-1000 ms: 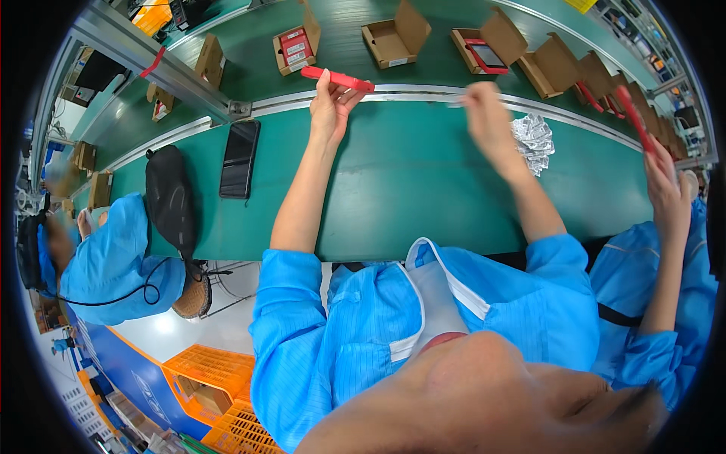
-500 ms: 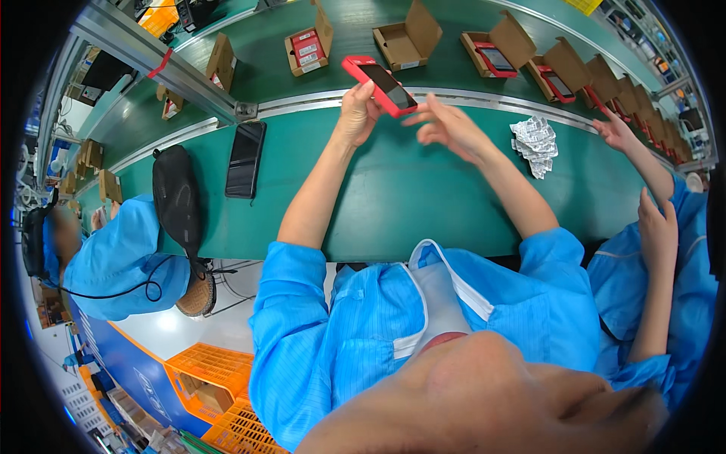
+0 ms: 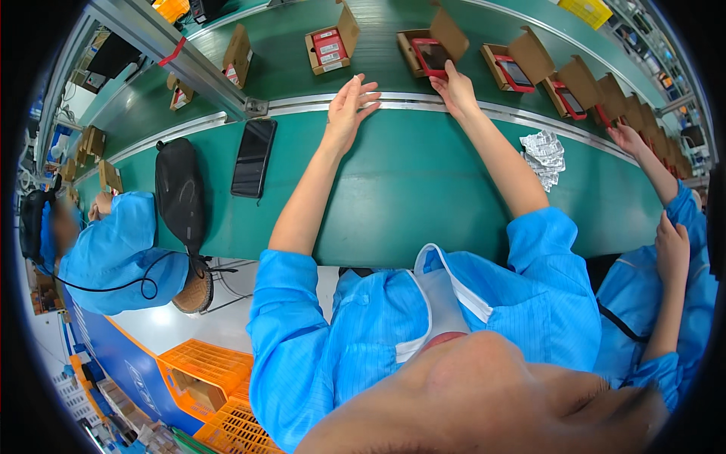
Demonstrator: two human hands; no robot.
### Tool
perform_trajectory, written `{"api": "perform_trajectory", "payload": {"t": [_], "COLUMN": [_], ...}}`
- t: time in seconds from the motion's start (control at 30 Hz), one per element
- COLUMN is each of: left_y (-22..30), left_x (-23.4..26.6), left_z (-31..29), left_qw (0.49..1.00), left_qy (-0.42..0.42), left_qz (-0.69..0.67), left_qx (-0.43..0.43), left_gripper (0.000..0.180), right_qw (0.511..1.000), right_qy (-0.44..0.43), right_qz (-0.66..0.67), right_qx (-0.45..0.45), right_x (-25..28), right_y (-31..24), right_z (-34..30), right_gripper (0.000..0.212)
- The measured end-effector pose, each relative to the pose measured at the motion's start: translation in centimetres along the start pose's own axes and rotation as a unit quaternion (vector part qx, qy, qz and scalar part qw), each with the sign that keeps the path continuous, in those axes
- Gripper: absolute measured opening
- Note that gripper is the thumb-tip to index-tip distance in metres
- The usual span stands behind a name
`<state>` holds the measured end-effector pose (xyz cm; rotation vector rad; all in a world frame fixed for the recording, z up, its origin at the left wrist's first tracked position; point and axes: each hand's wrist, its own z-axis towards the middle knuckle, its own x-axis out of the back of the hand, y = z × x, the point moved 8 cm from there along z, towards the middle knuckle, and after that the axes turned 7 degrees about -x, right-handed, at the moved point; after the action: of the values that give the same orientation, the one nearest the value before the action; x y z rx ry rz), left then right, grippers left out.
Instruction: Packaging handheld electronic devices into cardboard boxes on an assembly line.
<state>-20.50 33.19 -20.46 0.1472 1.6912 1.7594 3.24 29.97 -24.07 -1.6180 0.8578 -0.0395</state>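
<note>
Right hand (image 3: 457, 92) at a red-framed, dark-screened rectangular device (image 3: 433, 54) lying in an open brown cardboard box (image 3: 449, 34).

The right thumb and fingers meet the device's near edge; whether they pinch or merely touch it, I cannot tell. A silvery metal rail (image 3: 412, 102) runs beneath that grip. Just right of it, a second brown cardboard box (image 3: 532, 54) stands open around a similar device; to its left, near, the left hand (image 3: 349, 113) hovers with fingers spread, below a third brown cardboard box (image 3: 349, 26) holding red packs. Farther off, a heap of silver foil packets (image 3: 543, 157) lies to the grip's right, nearer the body; well left lie a glossy black phone (image 3: 253, 157) and, beyond, a black fabric pouch (image 3: 180, 189).
</note>
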Motion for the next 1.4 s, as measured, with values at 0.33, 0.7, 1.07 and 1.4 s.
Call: {"api": "perform_trajectory", "payload": {"t": [0.33,0.7,1.07,1.4], "left_y": [1.6,0.4,0.8,2.1], "left_x": [12.0,10.9,9.6,7.8], "left_z": [2.6,6.5,2.8,1.4], "left_qw": [0.944,0.962,0.956,0.973], "left_qy": [0.296,0.248,0.144,0.143], "left_qz": [0.086,-0.037,-0.250,-0.175], "left_qx": [-0.121,-0.111,-0.044,-0.039], "left_gripper": [0.029,0.035,0.057,0.039], "right_qw": [0.841,0.655,0.726,0.884], "right_qy": [-0.087,-0.105,-0.015,-0.088], "right_qz": [-0.480,-0.568,-0.554,-0.421], "right_qx": [0.235,0.487,0.407,0.185], "right_x": [-14.3,-24.4,-20.4,-9.0], "right_y": [-0.4,-0.7,-3.0,0.3], "right_z": [-1.2,-6.0,-3.8,-1.3], "right_gripper": [0.049,0.023,0.021,0.028]}}
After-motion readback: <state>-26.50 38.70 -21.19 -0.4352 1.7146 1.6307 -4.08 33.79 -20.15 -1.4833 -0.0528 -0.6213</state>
